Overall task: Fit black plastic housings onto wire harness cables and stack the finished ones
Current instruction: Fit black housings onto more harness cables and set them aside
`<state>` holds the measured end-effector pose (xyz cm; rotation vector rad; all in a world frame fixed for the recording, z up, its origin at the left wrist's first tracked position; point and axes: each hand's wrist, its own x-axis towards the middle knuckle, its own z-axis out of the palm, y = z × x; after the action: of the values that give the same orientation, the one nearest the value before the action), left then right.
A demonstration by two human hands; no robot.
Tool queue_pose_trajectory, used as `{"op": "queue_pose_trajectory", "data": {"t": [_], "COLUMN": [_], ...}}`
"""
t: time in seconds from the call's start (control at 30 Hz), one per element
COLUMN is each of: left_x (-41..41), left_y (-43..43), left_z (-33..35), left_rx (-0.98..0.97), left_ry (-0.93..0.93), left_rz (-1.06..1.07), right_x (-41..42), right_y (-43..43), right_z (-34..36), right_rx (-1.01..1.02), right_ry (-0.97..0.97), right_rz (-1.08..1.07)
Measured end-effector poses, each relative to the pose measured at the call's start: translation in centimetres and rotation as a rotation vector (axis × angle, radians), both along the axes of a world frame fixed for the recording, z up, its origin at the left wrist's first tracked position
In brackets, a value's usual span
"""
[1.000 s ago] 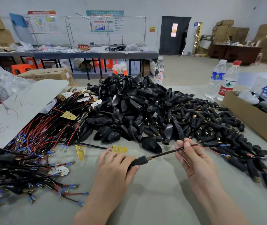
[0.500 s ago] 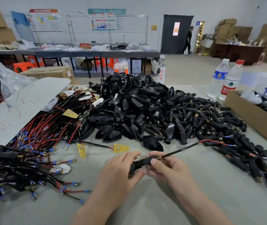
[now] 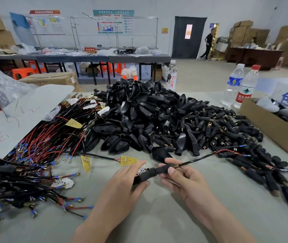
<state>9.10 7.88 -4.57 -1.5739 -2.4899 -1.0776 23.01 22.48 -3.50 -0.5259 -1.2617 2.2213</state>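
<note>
My left hand (image 3: 127, 183) grips the wide end of a black plastic housing (image 3: 150, 173) just above the table. My right hand (image 3: 180, 176) pinches the housing's narrow sleeve between thumb and fingers. A black cable (image 3: 197, 157) runs out of that sleeve up to the right and ends in red and black leads with blue terminals. A big heap of loose black housings (image 3: 139, 118) fills the middle of the table. Bare wire harnesses (image 3: 40, 144) with yellow boards lie at the left. Cables with housings fitted (image 3: 8, 183) lie piled at the near left.
A heap of small black connector sleeves (image 3: 227, 130) spreads right of the housings. An open cardboard box (image 3: 269, 127) stands at the right edge, with two water bottles (image 3: 239, 85) behind it. A white board (image 3: 17, 118) leans at the left. A person (image 3: 208, 44) walks far behind.
My right hand slid left along the cable from its far part to the housing's sleeve. Both hands now hold the housing close together, and the cable has been drawn further in.
</note>
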Motion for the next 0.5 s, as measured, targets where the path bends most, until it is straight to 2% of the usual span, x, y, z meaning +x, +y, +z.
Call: {"op": "queue_pose_trajectory", "data": {"t": [0.27, 0.5], "left_x": [0.14, 0.23], "left_y": [-0.11, 0.38], "left_z": [0.65, 0.96], "left_rx": [0.081, 0.213], "left_ry": [0.058, 0.295], "left_rz": [-0.03, 0.007], "right_x": [0.24, 0.07], "right_y": [0.05, -0.32], "right_z": [0.45, 0.94], "right_rx": [-0.013, -0.002], "right_ry": [0.045, 0.023], "right_rz": [0.044, -0.007]}}
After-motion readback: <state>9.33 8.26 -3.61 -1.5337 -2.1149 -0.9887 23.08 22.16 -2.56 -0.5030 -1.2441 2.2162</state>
